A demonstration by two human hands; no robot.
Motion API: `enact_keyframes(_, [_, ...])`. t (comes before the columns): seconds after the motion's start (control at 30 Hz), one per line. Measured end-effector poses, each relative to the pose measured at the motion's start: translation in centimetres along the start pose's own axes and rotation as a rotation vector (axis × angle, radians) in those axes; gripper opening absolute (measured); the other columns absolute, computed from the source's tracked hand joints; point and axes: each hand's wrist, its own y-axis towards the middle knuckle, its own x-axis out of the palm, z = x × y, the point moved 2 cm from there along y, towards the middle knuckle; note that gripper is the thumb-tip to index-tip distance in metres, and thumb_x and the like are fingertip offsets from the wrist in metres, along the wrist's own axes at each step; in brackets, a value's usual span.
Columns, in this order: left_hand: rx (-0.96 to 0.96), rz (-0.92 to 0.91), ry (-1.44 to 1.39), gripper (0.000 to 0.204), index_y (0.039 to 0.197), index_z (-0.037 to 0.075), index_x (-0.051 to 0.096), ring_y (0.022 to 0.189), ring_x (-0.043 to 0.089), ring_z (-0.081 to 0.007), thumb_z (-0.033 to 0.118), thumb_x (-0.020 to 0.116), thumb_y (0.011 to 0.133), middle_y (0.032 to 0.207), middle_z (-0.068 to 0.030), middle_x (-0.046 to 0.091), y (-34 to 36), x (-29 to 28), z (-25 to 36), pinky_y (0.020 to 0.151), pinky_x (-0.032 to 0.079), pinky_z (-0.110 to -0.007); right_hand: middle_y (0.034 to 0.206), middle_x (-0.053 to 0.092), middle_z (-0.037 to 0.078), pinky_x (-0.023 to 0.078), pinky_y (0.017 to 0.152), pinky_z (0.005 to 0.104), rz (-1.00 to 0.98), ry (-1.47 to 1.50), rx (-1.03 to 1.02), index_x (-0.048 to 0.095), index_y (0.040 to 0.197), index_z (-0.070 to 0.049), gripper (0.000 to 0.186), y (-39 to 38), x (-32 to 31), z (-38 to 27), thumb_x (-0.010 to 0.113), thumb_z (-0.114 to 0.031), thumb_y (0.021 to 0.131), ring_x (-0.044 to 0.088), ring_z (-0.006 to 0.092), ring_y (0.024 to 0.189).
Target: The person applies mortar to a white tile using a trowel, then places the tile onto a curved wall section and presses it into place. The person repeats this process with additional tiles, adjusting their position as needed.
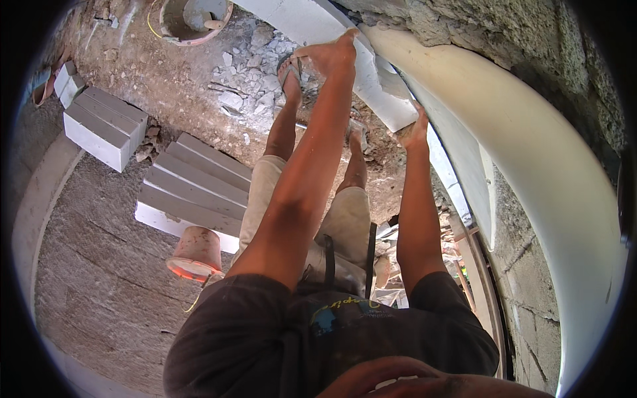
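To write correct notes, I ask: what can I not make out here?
In the head view:
White block: far end, cut off by upper edge.
Upper bucket: part, cut off by upper edge.
Right hand: some fingers, apparently behind the block.
Left trouser leg: part, behind the left forearm.

left hand (332, 56): upper centre, on white block (369, 74) | right hand (413, 131): upper centre, at its lower end | stacked blocks (192, 178): left | rubble (255, 79): upper centre

Your white slab (371, 83), cream beam (537, 146) right of it
Left of the slab: grey-and-white blocks (196, 176), orange-rimmed pink bucket (199, 247).
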Motion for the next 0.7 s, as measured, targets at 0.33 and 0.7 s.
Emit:
enact_keyframes(0.33, [-0.187,0.048,0.053,0.143,0.154,-0.014,-0.003,0.136,0.048,-0.0513,0.037,0.097,0.066,0.158,-0.0352,0.024,0.8,2.9,1.9,0.116,0.043,-0.052,0.112,0.071,0.003,0.049,0.07,0.0509,-0.084,-0.003,0.148,0.064,0.122,-0.021,0.051,5.5,-0.6,-1.3,0.054,-0.061,0.091,0.067,0.0302,0.099])
enact_keyframes(0.7, [-0.248,0.175,0.188,0.136,0.153,-0.006,0.01,0.143,0.041,-0.0381,0.038,0.099,0.06,0.155,-0.026,0.03,2.3,6.1,3.8,0.122,0.034,-0.047,0.111,0.07,0.008,0.05,0.065,0.0528,-0.034,0.025,0.264,0.063,0.122,-0.022,0.055,7.6,0.7,-2.0,0.047,-0.066,0.093,0.066,0.0338,0.094])
